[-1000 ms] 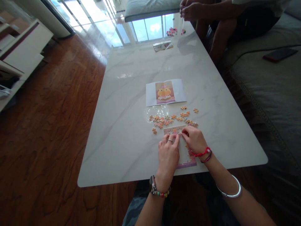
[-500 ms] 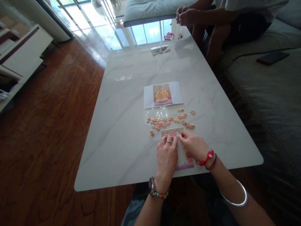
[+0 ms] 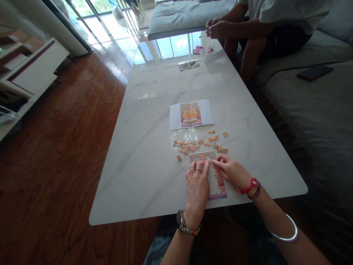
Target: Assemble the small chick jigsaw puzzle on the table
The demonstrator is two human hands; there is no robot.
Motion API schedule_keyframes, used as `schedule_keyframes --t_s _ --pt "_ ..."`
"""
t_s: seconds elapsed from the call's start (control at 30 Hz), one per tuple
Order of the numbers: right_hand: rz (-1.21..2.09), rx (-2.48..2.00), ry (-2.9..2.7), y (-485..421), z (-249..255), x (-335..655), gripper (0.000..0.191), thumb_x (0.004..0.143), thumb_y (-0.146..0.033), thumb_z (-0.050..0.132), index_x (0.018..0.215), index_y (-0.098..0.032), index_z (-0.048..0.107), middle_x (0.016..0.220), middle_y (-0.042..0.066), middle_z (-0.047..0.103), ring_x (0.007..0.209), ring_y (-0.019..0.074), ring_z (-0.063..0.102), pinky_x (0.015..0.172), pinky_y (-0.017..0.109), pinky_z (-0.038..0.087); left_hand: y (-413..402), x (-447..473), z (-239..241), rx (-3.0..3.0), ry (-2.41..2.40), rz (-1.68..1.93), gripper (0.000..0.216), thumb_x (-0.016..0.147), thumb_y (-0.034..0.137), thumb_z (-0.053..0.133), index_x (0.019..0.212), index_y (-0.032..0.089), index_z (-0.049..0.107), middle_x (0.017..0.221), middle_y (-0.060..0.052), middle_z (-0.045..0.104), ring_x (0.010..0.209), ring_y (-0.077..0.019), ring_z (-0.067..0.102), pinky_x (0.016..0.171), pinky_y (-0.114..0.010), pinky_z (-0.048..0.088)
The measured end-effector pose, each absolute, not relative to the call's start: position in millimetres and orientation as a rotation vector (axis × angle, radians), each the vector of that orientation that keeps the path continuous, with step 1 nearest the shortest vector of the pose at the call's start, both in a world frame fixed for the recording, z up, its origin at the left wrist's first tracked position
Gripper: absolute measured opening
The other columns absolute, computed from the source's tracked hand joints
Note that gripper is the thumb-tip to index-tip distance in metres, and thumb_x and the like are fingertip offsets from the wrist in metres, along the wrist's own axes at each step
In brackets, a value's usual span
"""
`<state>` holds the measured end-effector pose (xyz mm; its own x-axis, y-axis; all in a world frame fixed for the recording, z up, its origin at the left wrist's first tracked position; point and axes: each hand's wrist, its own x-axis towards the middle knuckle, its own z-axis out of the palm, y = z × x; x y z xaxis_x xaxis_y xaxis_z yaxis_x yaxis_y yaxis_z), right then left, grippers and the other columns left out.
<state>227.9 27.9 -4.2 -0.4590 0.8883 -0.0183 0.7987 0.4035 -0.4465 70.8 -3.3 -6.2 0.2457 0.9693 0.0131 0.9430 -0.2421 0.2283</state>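
Note:
A partly filled jigsaw puzzle (image 3: 221, 187) lies near the table's front edge, with pieces along its top, right and bottom borders and a pale bare middle. Across its left side rests my left hand (image 3: 198, 184), fingers stretched out, tips on the upper rows. My right hand (image 3: 231, 171) reaches in from the right. Its index finger is extended, touching the puzzle's upper right part; no piece shows in its fingers. Loose puzzle pieces (image 3: 186, 146) are heaped just beyond the puzzle, and a single piece (image 3: 179, 157) lies to their left.
Behind the pieces is a folded reference picture (image 3: 191, 115) on white paper. Farther along the marble table (image 3: 132, 158) lie a wrapper (image 3: 188, 64) and pink pieces (image 3: 198, 49). Another person's hands (image 3: 216, 28) are at the far right corner. A phone (image 3: 315, 73) rests on the sofa.
My right hand has shifted slightly right, its pinch loosening into an extended index finger, uncovering more of the puzzle's right border. My left hand stays on the puzzle. The camera view has tilted slightly.

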Motion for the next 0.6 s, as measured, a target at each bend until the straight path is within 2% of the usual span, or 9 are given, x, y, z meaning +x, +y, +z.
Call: schedule_keyframes --t_s 0.2,0.3,0.43,0.6 --pt "0.292 -1.663 -2.63 13.7 6.8 204.1 0.032 0.081 -0.011 0.04 0.11 -0.014 0.052 0.092 0.01 0.057 0.074 0.0167 0.055 0.058 0.025 0.041 -3.9 73.5 -7.3 2.313 1.807 0.224 0.051 0.077 0.006 0.039 0.122 0.031 0.041 0.115 -0.006 0.045 0.113 -0.0259 0.033 0.084 -0.04 0.04" --pt "0.212 -1.728 -2.635 10.2 7.7 191.8 0.029 0.079 -0.007 0.038 0.101 -0.011 0.057 0.09 0.012 0.058 0.072 0.0186 0.055 0.055 0.027 0.039 -1.8 73.9 -6.4 2.298 1.802 0.207 0.048 0.079 0.008 0.038 0.121 0.031 0.042 0.114 -0.006 0.046 0.113 -0.0261 0.032 0.084 -0.04 0.039" --pt "0.357 -1.732 -2.505 17.0 4.0 196.1 0.023 0.08 -0.009 0.039 0.086 -0.014 0.061 0.086 0.009 0.058 0.067 0.0146 0.055 0.056 0.025 0.04 0.6 73.9 -5.1 2.297 1.787 0.182 0.046 0.079 0.009 0.036 0.119 0.031 0.044 0.113 -0.007 0.047 0.11 -0.0261 0.035 0.082 -0.041 0.04" --pt "0.488 -1.669 -2.201 27.2 -9.0 223.1 0.02 0.081 -0.017 0.042 0.089 -0.017 0.06 0.086 0.004 0.056 0.071 0.0112 0.055 0.068 0.022 0.043 -1.9 72.2 -8.1 2.302 1.804 0.229 0.052 0.077 0.006 0.037 0.122 0.032 0.041 0.115 -0.007 0.044 0.112 -0.026 0.033 0.084 -0.041 0.039"
